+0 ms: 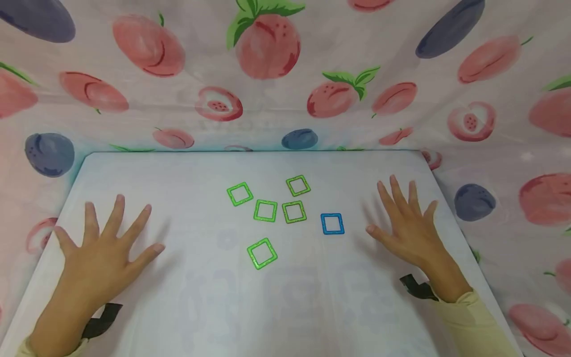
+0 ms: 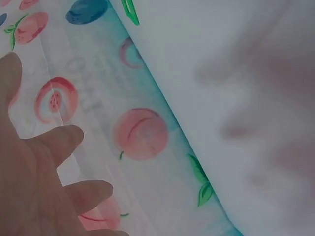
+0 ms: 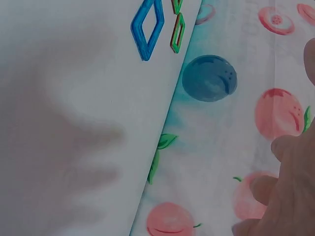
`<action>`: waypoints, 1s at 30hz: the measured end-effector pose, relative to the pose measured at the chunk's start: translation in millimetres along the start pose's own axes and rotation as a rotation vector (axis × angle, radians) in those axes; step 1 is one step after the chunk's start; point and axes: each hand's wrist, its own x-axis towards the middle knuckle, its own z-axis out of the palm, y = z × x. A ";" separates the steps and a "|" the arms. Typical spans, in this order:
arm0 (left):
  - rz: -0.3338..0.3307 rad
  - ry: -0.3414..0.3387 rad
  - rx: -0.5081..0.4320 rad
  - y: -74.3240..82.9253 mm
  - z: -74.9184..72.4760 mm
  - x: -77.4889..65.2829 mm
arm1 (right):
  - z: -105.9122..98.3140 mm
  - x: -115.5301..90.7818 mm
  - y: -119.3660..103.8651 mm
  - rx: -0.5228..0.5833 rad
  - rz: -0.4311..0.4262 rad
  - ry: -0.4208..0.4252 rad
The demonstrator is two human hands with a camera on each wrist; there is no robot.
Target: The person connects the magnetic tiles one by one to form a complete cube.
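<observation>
My left hand (image 1: 100, 258) is over the left side of the white table, fingers spread and holding nothing. On the right side my right hand (image 1: 408, 233) is likewise spread, with its thumb toward the blue square frame (image 1: 332, 215). Several flat green square frames lie around the middle: one green frame (image 1: 254, 259) is nearest the front, and another green frame (image 1: 243, 200) lies farthest left. Neither hand touches any frame. In the right wrist view the blue frame (image 3: 138, 34) shows near the top; a green frame (image 2: 130, 12) shows at the top of the left wrist view.
The white tabletop (image 1: 312, 307) has rounded far corners. Behind it and at both sides hangs a fruit-print cloth (image 1: 357, 29). A black band (image 1: 102, 321) shows at the left wrist, and another black band (image 1: 417, 287) at the right. Shadows of the hands fall on the table.
</observation>
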 end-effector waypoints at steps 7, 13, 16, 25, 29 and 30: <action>0.035 0.024 -0.024 21.2 8.9 -4.8 | 5.5 -0.9 0.1 0.091 -0.011 -0.001; 0.146 0.185 -0.072 55.2 23.1 -7.4 | 20.5 5.7 -8.6 0.153 -0.037 -0.010; 0.240 0.256 -0.115 71.3 33.7 -6.9 | 26.7 10.2 -15.5 0.176 -0.012 -0.070; 0.261 0.085 -0.209 112.5 53.3 -0.5 | 50.5 31.2 -28.5 0.287 -0.087 -0.101; 0.266 0.033 -0.218 127.7 59.1 5.4 | 57.8 42.1 -29.0 0.329 -0.113 -0.109; 0.272 0.030 -0.219 130.9 61.0 6.7 | 59.4 44.5 -28.6 0.340 -0.116 -0.119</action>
